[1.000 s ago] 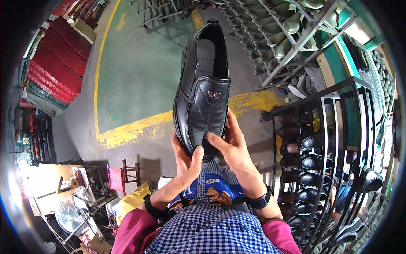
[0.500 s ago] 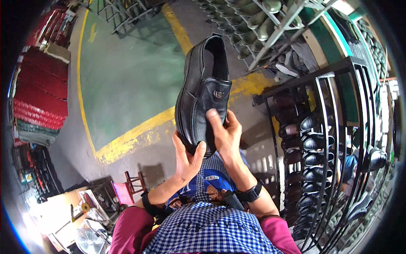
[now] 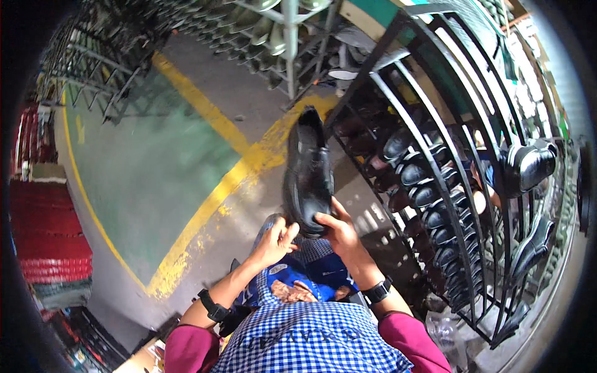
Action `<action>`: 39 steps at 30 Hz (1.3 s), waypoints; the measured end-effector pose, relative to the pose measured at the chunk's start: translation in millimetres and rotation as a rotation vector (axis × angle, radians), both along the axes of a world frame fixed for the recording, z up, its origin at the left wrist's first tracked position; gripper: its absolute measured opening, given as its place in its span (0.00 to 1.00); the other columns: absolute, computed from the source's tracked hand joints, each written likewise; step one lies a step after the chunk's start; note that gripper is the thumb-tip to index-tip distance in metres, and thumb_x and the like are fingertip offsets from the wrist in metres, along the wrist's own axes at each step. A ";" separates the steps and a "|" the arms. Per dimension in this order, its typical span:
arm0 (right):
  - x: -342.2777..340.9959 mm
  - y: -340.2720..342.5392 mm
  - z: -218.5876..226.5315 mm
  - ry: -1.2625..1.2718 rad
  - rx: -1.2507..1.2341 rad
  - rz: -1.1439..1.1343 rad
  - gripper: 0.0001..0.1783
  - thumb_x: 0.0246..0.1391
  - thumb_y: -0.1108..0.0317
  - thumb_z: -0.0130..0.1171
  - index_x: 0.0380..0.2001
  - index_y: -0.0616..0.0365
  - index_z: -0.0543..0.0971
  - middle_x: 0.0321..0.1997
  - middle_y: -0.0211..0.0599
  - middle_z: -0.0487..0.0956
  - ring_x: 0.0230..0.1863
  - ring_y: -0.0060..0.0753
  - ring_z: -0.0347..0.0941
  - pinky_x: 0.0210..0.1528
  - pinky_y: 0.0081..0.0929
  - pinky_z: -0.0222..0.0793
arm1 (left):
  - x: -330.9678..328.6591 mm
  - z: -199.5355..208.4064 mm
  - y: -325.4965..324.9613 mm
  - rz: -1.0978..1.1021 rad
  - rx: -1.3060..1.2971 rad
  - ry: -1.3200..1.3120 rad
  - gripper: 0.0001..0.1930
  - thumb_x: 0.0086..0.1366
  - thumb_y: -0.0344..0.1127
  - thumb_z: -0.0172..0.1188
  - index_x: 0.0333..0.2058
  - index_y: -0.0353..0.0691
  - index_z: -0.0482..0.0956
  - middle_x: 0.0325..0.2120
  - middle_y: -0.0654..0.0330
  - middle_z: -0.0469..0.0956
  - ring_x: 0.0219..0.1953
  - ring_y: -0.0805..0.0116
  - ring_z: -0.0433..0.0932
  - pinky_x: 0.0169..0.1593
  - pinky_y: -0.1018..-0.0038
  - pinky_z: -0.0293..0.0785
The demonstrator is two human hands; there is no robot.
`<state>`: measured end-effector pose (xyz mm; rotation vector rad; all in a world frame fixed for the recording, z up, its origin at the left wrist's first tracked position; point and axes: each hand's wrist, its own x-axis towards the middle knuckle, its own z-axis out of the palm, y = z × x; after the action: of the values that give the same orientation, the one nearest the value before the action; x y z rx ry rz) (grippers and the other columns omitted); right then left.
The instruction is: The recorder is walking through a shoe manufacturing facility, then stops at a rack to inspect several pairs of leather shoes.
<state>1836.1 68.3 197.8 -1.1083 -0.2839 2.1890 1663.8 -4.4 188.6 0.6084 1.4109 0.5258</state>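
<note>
A black leather slip-on shoe [image 3: 309, 177] hangs upright before me, its opening away from me and its toe toward my body. My right hand [image 3: 344, 233] grips the toe end, the thumb on top and the other fingers along the side and partly hidden. Beside the toe, on its left, my left hand [image 3: 273, 244] has its fingers curled in toward the thumb. Whether something small is between them I cannot make out. Slight blur covers the shoe, and the ornament on its upper is hard to see.
To my right stands a black metal rack [image 3: 429, 165] with several black shoes [image 3: 416, 174] on it. Racks of greenish shoe lasts [image 3: 261, 31] are at the far side. A stack of red pieces [image 3: 50, 230] lies at the left. Yellow lines [image 3: 211, 199] edge the green floor.
The shoe has come lower and nearer to my body. My left hand has let go of its toe and curled. The view has turned right, bringing the black rack closer.
</note>
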 end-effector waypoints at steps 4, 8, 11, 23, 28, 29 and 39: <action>76.4 4.7 -36.7 -0.354 0.048 -0.166 0.38 0.37 0.80 0.61 0.55 0.61 0.61 0.46 0.36 0.73 0.46 0.32 0.71 0.47 0.24 0.67 | 5.7 -35.4 18.2 -0.315 0.143 0.059 0.23 0.64 0.41 0.48 0.53 0.31 0.64 0.34 0.51 0.78 0.30 0.69 0.79 0.36 0.76 0.74; 107.5 37.1 -82.6 -0.408 0.117 -0.389 0.44 0.37 0.81 0.60 0.60 0.57 0.55 0.50 0.35 0.70 0.50 0.32 0.67 0.52 0.27 0.62 | -12.7 -120.0 -14.4 0.083 -0.115 0.041 0.18 0.64 0.35 0.47 0.51 0.35 0.66 0.34 0.54 0.78 0.28 0.69 0.78 0.31 0.79 0.74; 102.6 83.9 -106.3 -0.476 0.246 -0.512 0.47 0.36 0.81 0.60 0.62 0.56 0.53 0.53 0.37 0.69 0.51 0.34 0.66 0.53 0.27 0.61 | -33.1 -139.3 -25.3 -0.018 -0.262 0.205 0.21 0.65 0.42 0.46 0.52 0.35 0.64 0.34 0.54 0.78 0.26 0.70 0.78 0.25 0.78 0.74; 69.2 200.5 -164.8 -0.651 -0.091 -0.093 0.28 0.52 0.59 0.53 0.54 0.51 0.59 0.46 0.40 0.70 0.32 0.34 0.73 0.28 0.42 0.76 | -56.8 -127.9 -73.5 0.462 -0.382 0.235 0.17 0.68 0.38 0.39 0.50 0.35 0.64 0.37 0.52 0.76 0.27 0.62 0.79 0.28 0.69 0.77; 46.9 113.2 -87.5 -0.502 0.246 0.373 0.12 0.54 0.61 0.54 0.27 0.60 0.77 0.12 0.27 0.70 0.12 0.16 0.60 0.14 0.16 0.51 | -62.8 -121.3 -84.9 0.506 -0.409 0.181 0.18 0.67 0.38 0.40 0.51 0.34 0.63 0.39 0.52 0.75 0.29 0.61 0.79 0.31 0.67 0.78; 43.9 110.3 -60.6 -0.633 0.324 0.517 0.15 0.54 0.59 0.54 0.27 0.61 0.78 0.10 0.24 0.66 0.12 0.13 0.56 0.15 0.16 0.49 | -67.9 -123.4 -83.9 0.514 -0.390 0.171 0.17 0.66 0.38 0.41 0.50 0.35 0.64 0.37 0.52 0.75 0.27 0.61 0.79 0.30 0.68 0.78; 25.9 65.0 266.3 -0.559 1.389 0.047 0.16 0.53 0.62 0.51 0.34 0.66 0.76 0.17 0.32 0.70 0.17 0.22 0.64 0.20 0.20 0.59 | -140.1 -138.7 -69.8 0.386 -0.375 0.132 0.15 0.64 0.39 0.43 0.46 0.39 0.65 0.38 0.55 0.74 0.34 0.53 0.78 0.34 0.63 0.76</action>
<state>1862.0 133.3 464.1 -0.7682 -1.7219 1.0911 1523.7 -74.2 49.9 0.0675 1.7125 0.5107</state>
